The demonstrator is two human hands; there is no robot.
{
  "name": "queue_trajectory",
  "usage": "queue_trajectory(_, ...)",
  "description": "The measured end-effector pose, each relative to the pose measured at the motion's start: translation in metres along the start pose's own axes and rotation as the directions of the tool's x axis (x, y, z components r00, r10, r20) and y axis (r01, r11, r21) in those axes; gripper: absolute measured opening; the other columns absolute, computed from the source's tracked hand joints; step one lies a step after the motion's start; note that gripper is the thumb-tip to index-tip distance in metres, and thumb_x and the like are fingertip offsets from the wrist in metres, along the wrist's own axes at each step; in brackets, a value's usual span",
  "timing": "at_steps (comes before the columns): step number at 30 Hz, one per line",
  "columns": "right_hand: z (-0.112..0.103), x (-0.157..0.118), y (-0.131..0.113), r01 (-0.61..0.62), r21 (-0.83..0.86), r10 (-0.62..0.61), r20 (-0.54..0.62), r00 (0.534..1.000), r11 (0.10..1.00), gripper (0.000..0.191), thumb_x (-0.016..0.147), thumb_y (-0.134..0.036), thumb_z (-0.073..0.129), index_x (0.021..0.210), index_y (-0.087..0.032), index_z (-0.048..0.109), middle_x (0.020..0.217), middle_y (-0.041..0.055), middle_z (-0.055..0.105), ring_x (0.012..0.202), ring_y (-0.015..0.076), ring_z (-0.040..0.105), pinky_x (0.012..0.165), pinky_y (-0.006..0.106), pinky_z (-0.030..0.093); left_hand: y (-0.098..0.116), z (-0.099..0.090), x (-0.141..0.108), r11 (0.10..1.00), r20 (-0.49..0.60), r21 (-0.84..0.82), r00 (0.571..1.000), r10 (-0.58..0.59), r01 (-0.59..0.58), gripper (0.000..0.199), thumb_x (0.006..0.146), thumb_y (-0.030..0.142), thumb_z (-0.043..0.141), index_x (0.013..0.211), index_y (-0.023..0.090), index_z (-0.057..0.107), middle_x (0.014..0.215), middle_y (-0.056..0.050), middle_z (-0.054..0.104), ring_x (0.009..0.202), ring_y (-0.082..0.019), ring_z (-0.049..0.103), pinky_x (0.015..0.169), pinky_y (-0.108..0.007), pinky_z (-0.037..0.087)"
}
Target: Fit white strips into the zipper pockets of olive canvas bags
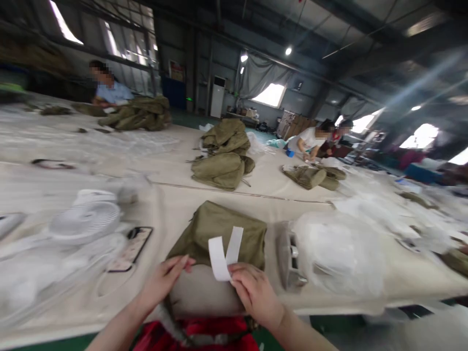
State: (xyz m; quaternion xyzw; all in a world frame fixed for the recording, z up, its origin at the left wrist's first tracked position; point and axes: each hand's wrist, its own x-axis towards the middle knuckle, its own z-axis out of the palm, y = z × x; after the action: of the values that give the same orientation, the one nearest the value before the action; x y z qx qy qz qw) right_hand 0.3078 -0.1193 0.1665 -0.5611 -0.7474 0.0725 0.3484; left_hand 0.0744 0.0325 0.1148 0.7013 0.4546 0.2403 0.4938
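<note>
An olive-green fabric bag lies on the table in front of me, its near part a paler grey-beige. In my right hand a white strip, looking like paper or a label, is pinched between thumb and fingers; it bends into a V over the bag. My left hand is at the bag's left side, fingertips pressed together. Whether those fingers grip anything cannot be made out.
On the left are a white fan and a phone. A metal tape dispenser and clear plastic bags are right. More olive bags lie farther back. Co-workers are at the far side.
</note>
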Motion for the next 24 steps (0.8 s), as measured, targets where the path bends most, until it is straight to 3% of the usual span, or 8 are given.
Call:
queue_trajectory(3,0.045,0.01,-0.035,0.11,0.128,-0.13,0.158,0.979,0.986,0.018,0.091,-0.014,0.044,0.099,-0.024,0.058,0.112,0.0029,0.065,0.106,0.0139,0.058,0.095,0.029,0.047,0.012,0.004,-0.005,0.964,0.106,-0.248,0.992,-0.074,0.099,0.065,0.079,0.071,0.033,0.074,0.015,0.067,0.064,-0.004,0.063,0.055,-0.014,0.051,0.051,-0.025,0.041)
queue_trajectory(4,0.057,0.013,-0.043,0.133,0.158,-0.162,0.183,0.97,0.978,0.019,0.092,-0.015,0.043,0.098,-0.023,0.059,0.112,0.0035,0.065,0.105,0.0143,0.058,0.094,0.029,0.048,0.013,0.005,-0.006,0.946,0.089,-0.308,0.993,-0.081,0.104,0.061,0.078,0.07,0.039,0.073,0.015,0.066,0.058,-0.001,0.058,0.051,-0.012,0.046,0.049,-0.023,0.037)
queue_trajectory(9,0.098,0.025,-0.056,0.167,0.23,-0.215,0.202,0.955,0.959,0.029,0.089,-0.019,0.047,0.118,-0.019,0.053,0.124,0.0101,0.058,0.108,0.0193,0.057,0.093,0.033,0.048,-0.011,-0.02,-0.021,0.876,-0.179,-0.482,0.977,-0.119,0.019,0.043,0.059,0.055,0.074,0.061,0.015,0.058,0.055,0.004,0.049,0.052,-0.008,0.039,0.05,-0.02,0.033)
queue_trajectory(12,0.116,0.033,-0.041,-0.033,0.174,-0.001,0.193,0.981,0.984,0.037,0.089,-0.022,0.046,0.126,-0.016,0.048,0.121,0.0137,0.059,0.094,0.0199,0.063,0.084,0.033,0.051,-0.037,-0.055,-0.037,0.885,-0.285,-0.464,0.94,-0.186,0.034,0.042,0.056,0.053,0.077,0.061,0.015,0.059,0.056,0.004,0.051,0.052,-0.008,0.04,0.051,-0.021,0.033)
queue_trajectory(14,0.132,0.041,-0.024,-0.224,0.098,0.201,0.208,0.957,0.97,0.029,0.09,-0.023,0.044,0.115,-0.015,0.056,0.106,0.0127,0.066,0.086,0.0202,0.064,0.08,0.032,0.05,-0.05,-0.079,-0.048,0.9,-0.316,-0.432,0.923,-0.22,0.066,0.043,0.056,0.054,0.076,0.063,0.015,0.061,0.056,0.003,0.052,0.052,-0.008,0.041,0.051,-0.021,0.032)
queue_trajectory(17,0.166,0.056,-0.003,-0.404,-0.014,0.39,0.294,0.873,0.915,0.024,0.09,-0.024,0.045,0.103,-0.015,0.063,0.097,0.013,0.069,0.091,0.0221,0.065,0.082,0.031,0.047,-0.062,-0.103,-0.064,0.929,-0.304,-0.354,0.927,-0.222,0.106,0.042,0.062,0.055,0.071,0.064,0.015,0.061,0.056,0.003,0.051,0.053,-0.009,0.04,0.052,-0.021,0.032)
queue_trajectory(21,0.213,0.074,0.001,-0.541,-0.178,0.556,0.453,0.697,0.822,0.029,0.085,-0.039,0.051,0.09,-0.015,0.068,0.092,0.0157,0.071,0.088,0.0272,0.066,0.075,0.033,0.047,-0.07,-0.108,-0.077,0.974,-0.239,-0.194,0.958,-0.159,0.114,0.042,0.072,0.055,0.062,0.06,0.015,0.056,0.054,0.005,0.042,0.054,-0.008,0.034,0.052,-0.021,0.028)
queue_trajectory(24,0.236,0.082,-0.008,-0.58,-0.24,0.621,0.428,0.657,0.779,0.022,0.076,-0.037,0.061,0.082,-0.017,0.07,0.09,0.0164,0.071,0.089,0.0297,0.066,0.074,0.035,0.046,-0.076,-0.104,-0.081,0.99,-0.171,-0.096,0.978,-0.119,0.104,0.044,0.078,0.056,0.054,0.059,0.016,0.05,0.055,0.005,0.036,0.054,-0.008,0.03,0.051,-0.022,0.026)
